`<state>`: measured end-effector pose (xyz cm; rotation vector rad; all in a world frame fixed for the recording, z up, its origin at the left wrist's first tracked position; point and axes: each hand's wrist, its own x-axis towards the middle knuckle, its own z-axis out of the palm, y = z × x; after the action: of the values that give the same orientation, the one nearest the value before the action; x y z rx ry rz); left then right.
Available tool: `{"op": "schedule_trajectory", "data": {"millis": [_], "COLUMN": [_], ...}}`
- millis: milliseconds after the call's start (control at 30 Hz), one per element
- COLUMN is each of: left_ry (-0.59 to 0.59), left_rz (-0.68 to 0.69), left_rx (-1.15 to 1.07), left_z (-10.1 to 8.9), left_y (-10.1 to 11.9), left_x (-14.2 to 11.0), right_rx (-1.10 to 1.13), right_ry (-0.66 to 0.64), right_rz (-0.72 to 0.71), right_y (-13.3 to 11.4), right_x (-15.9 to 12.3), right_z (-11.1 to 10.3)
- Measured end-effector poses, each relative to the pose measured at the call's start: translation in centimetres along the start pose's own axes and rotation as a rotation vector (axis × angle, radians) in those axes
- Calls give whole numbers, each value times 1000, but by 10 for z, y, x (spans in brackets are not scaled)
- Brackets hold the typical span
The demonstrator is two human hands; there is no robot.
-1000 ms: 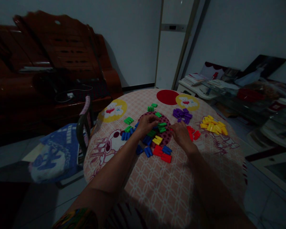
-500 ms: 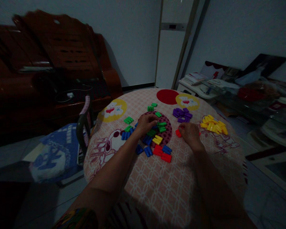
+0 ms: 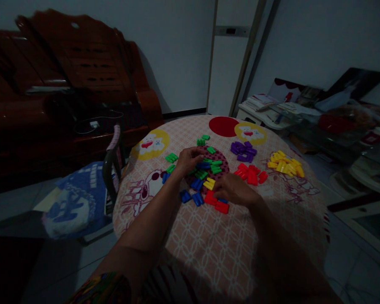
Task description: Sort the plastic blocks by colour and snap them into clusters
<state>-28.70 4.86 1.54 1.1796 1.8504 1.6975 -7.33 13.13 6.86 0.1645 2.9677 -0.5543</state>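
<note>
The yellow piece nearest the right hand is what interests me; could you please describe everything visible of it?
The yellow piece is small, bright and plastic-looking, with parallel prongs or ridges. It appears to lie flat near the front edge of the tablecloth's maroon patch, apart from the yellow heap. A blue piece lies just left of it, red pieces nearer the person. The right hand is close on its right; whether they touch is unclear.

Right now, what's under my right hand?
A blue piece partly shows beneath your right hand, beside a red piece; anything else the hand covers can't be seen.
</note>
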Motion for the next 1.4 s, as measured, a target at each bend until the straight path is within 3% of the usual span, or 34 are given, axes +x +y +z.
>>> {"op": "schedule_trajectory", "data": {"millis": [200, 333, 467, 567, 667, 800, 933, 1133, 1400], "left_ry": [12, 19, 11, 13, 13, 8, -4, 4, 23], "left_rz": [-12, -12, -21, -19, -22, -32, -39, -28, -14], "left_rx": [21, 33, 30, 27, 34, 37, 20, 7, 9], "left_z": [-2, -3, -4, -4, -3, -3, -2, -3, -4], "left_y": [-5, -7, -9, -11, -11, -8, -8, -9, -7], "left_x": [2, 2, 2, 3, 4, 3, 3, 3, 3], "right_rx": [-247, -201, 7, 178, 205, 56, -178, -283, -235], "right_ry": [-81, -70, 37, 153, 237, 138, 44, 98, 75], "right_rz": [60, 54, 43, 122, 216, 398, 538, 510, 558], "right_y": [-20, -21, -6, 15, 40, 68, 76, 74, 64], "right_x": [9, 11, 7, -5, -23, -43, -46, -37, -41], "right_z": [23, 23, 12, -4, -22, -35, -31, -22, -34]}}
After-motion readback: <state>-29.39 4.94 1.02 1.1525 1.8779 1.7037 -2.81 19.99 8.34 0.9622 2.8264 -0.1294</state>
